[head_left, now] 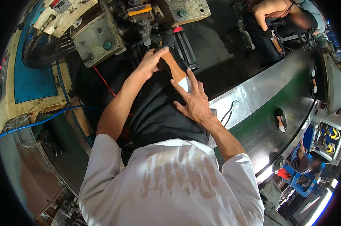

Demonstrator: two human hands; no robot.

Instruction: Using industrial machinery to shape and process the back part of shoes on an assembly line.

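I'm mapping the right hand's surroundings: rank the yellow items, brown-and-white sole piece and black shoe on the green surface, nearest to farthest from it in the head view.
1. Brown-and-white sole piece: touching the right hand.
2. Black shoe: rightward, on the green surface.
3. Yellow items: far right, beyond that surface.

Can't read any words or numbers. Can only see a red-and-grey label [61,5] on the machine [45,16] and a brown print [178,174] on the shirt [112,180], both illegible.
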